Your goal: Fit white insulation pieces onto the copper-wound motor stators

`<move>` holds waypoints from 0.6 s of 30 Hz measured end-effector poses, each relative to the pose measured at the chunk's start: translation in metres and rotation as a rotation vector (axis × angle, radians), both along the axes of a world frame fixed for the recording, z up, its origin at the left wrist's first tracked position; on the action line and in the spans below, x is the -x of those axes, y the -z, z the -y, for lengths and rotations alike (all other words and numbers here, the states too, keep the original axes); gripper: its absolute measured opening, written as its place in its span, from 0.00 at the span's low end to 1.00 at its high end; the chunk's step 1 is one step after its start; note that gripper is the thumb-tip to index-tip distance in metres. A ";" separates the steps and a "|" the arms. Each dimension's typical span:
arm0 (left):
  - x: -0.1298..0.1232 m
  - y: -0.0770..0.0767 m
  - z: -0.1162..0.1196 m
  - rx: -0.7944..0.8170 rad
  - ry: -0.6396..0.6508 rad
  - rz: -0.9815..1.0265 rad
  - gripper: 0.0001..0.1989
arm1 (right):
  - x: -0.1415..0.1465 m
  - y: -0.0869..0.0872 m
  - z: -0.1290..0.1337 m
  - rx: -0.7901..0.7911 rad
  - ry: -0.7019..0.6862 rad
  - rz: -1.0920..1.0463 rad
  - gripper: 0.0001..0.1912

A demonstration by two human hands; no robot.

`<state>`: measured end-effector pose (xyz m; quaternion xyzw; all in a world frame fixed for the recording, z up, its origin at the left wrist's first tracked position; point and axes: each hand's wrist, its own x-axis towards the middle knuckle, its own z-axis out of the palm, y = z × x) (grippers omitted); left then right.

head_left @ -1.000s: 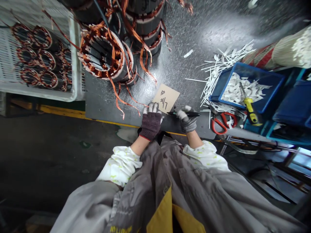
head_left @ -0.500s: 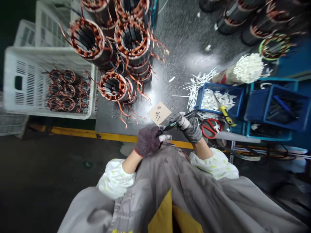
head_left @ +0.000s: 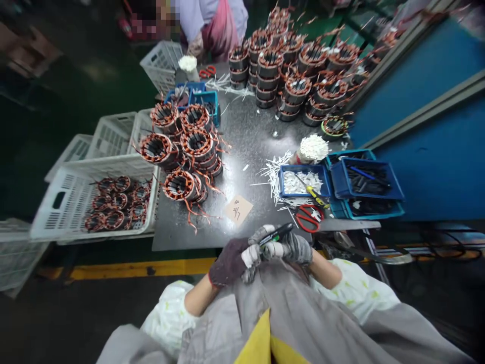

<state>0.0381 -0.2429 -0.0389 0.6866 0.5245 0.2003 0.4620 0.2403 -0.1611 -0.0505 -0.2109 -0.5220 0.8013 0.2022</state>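
Note:
A black marker pen (head_left: 277, 233) with a small green mark slants between my hands, just in front of my body. My right hand (head_left: 293, 248), in a grey glove with whitish fingertips, is closed around it. My left hand (head_left: 232, 262), in a dark purple glove with white-wrapped fingers, is closed at its lower left end, which the fingers hide. Beyond them, near the table's front edge, lies a piece of cardboard (head_left: 238, 210) with handwriting on it. Red-handled scissors (head_left: 309, 218) lie right of my right hand.
Wire-wound stators (head_left: 180, 186) stand stacked on the left of the table (head_left: 182, 237), with more at the back. A white crate (head_left: 53, 215) holds others. Right: a blue bin (head_left: 288, 194) of white pieces, a yellow screwdriver (head_left: 316, 196), white sticks (head_left: 275, 177). Across, a person (head_left: 227, 23).
The view has tilted up, showing the table's far side and a person there. Both hands have drawn closer together around the marker pen, whose tip-side end now sits nearer my left fingers.

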 end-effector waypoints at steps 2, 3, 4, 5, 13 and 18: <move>0.004 -0.008 0.006 -0.027 0.033 -0.077 0.30 | -0.014 -0.001 0.002 0.009 -0.069 -0.034 0.31; 0.005 -0.012 0.010 -0.084 0.036 -0.168 0.28 | -0.020 -0.002 0.004 0.005 -0.078 -0.023 0.33; 0.006 -0.016 0.015 -0.170 0.039 -0.262 0.26 | -0.026 -0.006 0.007 -0.007 -0.072 0.018 0.33; 0.007 -0.019 0.020 -0.278 0.051 -0.337 0.24 | -0.031 -0.011 0.012 -0.023 -0.060 0.079 0.32; 0.005 -0.012 0.041 -0.579 0.111 -0.178 0.22 | -0.017 -0.035 0.055 -0.288 0.051 0.012 0.26; -0.021 0.038 -0.009 -0.201 -0.099 -0.523 0.29 | -0.061 -0.002 0.033 -0.392 0.282 0.387 0.26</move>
